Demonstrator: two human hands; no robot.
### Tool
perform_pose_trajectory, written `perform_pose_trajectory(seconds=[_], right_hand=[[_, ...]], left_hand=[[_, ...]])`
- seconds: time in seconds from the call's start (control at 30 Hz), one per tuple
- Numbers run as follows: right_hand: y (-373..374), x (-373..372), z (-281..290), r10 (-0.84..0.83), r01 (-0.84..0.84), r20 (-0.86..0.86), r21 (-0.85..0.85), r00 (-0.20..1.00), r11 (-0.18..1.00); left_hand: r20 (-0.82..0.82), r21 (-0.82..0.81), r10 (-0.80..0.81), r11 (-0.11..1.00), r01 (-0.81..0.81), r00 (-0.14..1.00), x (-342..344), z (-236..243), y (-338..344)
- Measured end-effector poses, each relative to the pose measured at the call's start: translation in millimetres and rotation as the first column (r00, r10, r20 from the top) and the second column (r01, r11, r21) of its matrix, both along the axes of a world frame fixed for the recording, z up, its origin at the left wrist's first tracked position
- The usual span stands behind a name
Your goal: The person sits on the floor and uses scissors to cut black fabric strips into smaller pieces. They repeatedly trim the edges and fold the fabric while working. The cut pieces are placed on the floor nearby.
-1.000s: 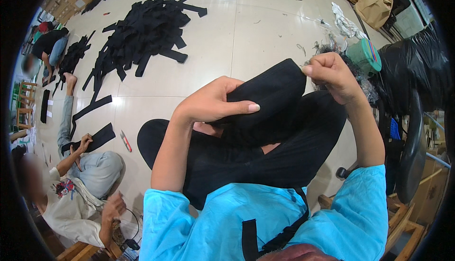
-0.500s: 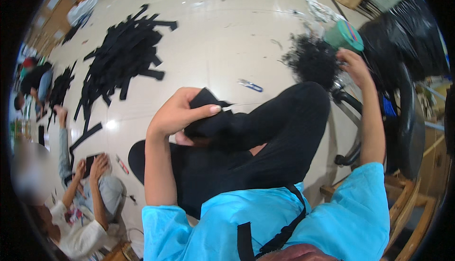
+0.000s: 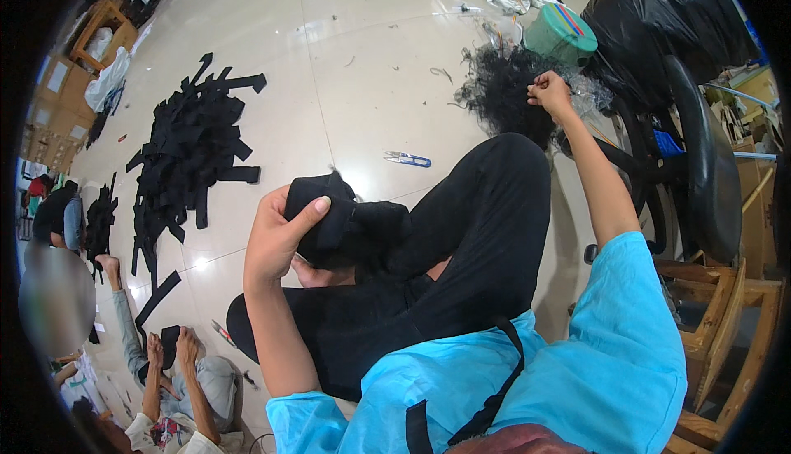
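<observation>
Grips a folded black cloth piece (image 3: 350, 222) in the left hand (image 3: 276, 227), thumb pressed on top, the other fingers mostly hidden beneath, with the loose part resting over the crossed legs (image 3: 486, 207), presumably to let the lap bear the cloth and leave the other arm free. And reaches well out to the side with the right hand (image 3: 550, 95), fingers bent, right by a fuzzy heap of black thread scraps (image 3: 503, 95); cannot tell whether pinching a thread or holding nothing, too small to see. Perhaps gathered in one spot there to keep fluff off the cloth, yet within arm's reach. Just ahead of the crossed legs, blue-handled snips (image 3: 409, 159), flat on the tiled floor (image 3: 371, 58), probably set close for a quick pick-up. Off to the left, a big jumbled pile of black strips (image 3: 189, 153), likely kept well apart from the scraps to avoid mixing. Now to the containers! Just beyond the heap, a green tub (image 3: 560, 38) with coloured stripes, contents out of sight. Beside it, a bulging black plastic bag (image 3: 663, 17), apparently well filled, but with what, cannot tell. Far left, brown cardboard boxes (image 3: 66, 108), near a crumpled white bag (image 3: 107, 79), insides hidden on both counts.
</observation>
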State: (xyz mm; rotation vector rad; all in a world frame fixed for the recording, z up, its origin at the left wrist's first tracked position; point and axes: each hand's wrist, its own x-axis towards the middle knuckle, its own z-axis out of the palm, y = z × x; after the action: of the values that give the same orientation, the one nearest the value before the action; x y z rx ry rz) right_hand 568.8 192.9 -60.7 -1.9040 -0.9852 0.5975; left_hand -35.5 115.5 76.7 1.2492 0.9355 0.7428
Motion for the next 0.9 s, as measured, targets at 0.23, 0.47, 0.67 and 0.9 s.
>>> perform_pose_trajectory(seconds=[0.23,0.47,0.67,0.9], right_hand=[[10.9,14.5,7.1,0.113,-0.052,0.321,-0.195,0.940,0.979],[31.6,51.1,7.7,0.340,-0.208,0.297,-0.397,0.893,0.894],[46.8,44.8,34.6,0.326,-0.109,0.551,-0.389,0.768,0.915],[43.8,19.1,106.8,0.120,-0.081,0.703,-0.089,0.701,0.993]], left_hand=[[0.005,0.000,0.011,1.000,-0.011,1.000,-2.0,-4.3,1.2],[-0.015,0.006,0.008,1.000,-0.008,1.000,0.6,-0.4,3.6],[-0.038,0.026,0.043,0.999,-0.042,0.998,-5.2,-3.1,-1.0],[-0.010,0.028,0.104,0.994,-0.104,0.995,2.7,2.8,-3.7]])
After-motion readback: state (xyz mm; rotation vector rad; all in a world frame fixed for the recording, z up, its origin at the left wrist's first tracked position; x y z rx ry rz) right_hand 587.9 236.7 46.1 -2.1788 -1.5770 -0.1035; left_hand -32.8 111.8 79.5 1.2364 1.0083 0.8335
